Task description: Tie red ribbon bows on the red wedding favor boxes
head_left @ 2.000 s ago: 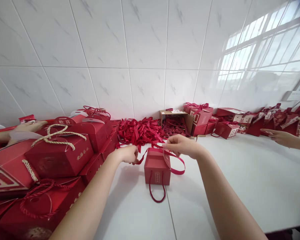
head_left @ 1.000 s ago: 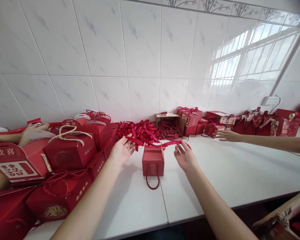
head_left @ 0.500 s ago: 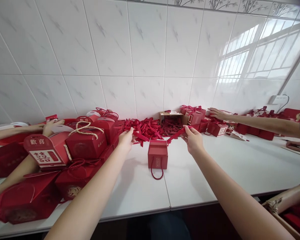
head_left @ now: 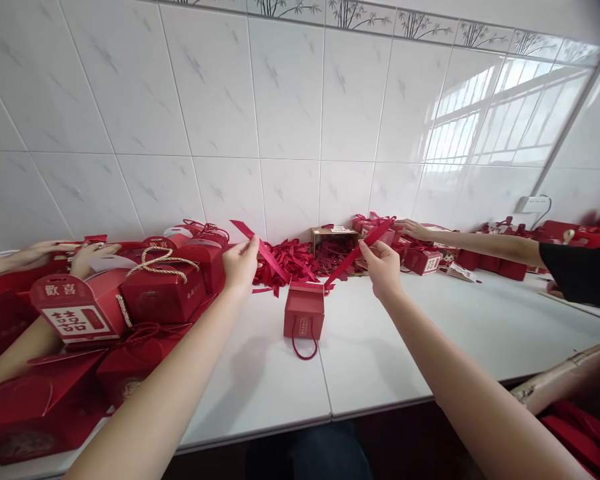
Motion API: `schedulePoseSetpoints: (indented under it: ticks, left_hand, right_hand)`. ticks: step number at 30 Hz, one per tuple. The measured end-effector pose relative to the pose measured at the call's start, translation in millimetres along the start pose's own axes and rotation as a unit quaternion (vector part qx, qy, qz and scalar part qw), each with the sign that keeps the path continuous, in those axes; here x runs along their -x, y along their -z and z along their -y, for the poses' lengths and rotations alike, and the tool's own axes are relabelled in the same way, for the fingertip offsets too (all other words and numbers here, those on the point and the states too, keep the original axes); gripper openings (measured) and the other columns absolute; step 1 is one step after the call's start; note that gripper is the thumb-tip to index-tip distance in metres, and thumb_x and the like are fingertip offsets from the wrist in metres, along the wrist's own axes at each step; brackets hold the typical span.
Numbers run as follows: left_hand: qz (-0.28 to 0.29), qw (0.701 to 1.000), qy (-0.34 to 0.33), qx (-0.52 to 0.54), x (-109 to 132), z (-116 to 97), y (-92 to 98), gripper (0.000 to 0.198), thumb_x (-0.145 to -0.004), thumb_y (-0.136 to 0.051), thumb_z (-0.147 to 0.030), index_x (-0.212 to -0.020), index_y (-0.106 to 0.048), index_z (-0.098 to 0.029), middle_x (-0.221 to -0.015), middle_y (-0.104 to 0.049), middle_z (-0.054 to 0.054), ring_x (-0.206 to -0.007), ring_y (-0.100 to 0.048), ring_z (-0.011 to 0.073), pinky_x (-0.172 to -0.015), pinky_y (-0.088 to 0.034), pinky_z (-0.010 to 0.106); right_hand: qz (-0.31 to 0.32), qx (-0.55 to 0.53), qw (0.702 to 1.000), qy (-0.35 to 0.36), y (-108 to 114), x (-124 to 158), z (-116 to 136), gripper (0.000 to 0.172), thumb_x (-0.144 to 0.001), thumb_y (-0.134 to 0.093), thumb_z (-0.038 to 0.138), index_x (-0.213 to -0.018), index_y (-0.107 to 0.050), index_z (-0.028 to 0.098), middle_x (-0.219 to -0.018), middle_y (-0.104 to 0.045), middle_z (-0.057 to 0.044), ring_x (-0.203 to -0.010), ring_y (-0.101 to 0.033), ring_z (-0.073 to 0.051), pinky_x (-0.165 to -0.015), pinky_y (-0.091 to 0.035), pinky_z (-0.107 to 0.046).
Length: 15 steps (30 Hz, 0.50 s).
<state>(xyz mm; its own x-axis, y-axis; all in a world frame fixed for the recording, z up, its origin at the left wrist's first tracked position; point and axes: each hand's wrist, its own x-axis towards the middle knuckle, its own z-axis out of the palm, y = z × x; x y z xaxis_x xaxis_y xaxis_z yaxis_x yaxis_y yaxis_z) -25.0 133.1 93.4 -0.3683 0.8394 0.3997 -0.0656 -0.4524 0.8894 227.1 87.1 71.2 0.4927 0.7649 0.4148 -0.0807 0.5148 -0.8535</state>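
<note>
In front of me on the white table stands a small red gift box (head_left: pixel 304 313) with a dark red cord handle drooping down its near side. A red ribbon (head_left: pixel 343 265) runs behind the top of the box and rises to both sides. My left hand (head_left: pixel 241 262) pinches one length of it, with the loose end sticking up past the fingers. My right hand (head_left: pixel 381 264) pinches the other length, its tip pointing up to the right. Both hands are raised above the tabletop, apart from the box. The ribbon's middle is hidden behind the box.
Behind the box lie a heap of cut red ribbons (head_left: pixel 293 259) and an open carton (head_left: pixel 334 231). Red gift boxes (head_left: pixel 163 287) are stacked at left, with more boxes (head_left: pixel 423 260) at right. Other people's arms (head_left: pixel 485 243) reach in on both sides. A tiled wall (head_left: pixel 290 100) stands behind.
Both hands have risen slightly, lifting the ribbon's ends, which now stick up beyond my fingers. The view has shifted a little to the right. The other person's arm at right has moved.
</note>
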Motion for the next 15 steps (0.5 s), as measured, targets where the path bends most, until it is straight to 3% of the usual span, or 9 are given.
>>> schedulePoseSetpoints:
  ticks: [7, 15]
  left_hand:
    - [0.115, 0.993, -0.033, -0.015, 19.5, -38.0, -7.0, 0.033, -0.062, -0.078, -0.045, -0.075, -0.074, -0.015, -0.072, -0.071, 0.003, -0.073, -0.061, 0.0165, -0.067, -0.045, 0.025]
    - [0.189, 0.981, 0.019, 0.030, 49.3, -48.7, -8.5, 0.040, -0.057, -0.082, -0.045, -0.083, -0.075, -0.016, -0.081, -0.074, 0.007, -0.079, -0.065, 0.0202, -0.075, -0.047, 0.030]
  right_hand:
    - [0.050, 0.013, 0.998, 0.034, -2.0, 0.9, 36.3, 0.038, -0.060, -0.077, 0.049, -0.080, -0.067, 0.018, -0.073, -0.066, -0.001, -0.068, -0.063, -0.015, -0.064, -0.054, -0.028]
    - [0.167, -0.011, 0.986, -0.001, -3.4, 16.5, 57.8, 0.030, -0.067, -0.075, 0.047, -0.075, -0.067, 0.019, -0.075, -0.067, 0.000, -0.071, -0.062, -0.014, -0.070, -0.053, -0.029]
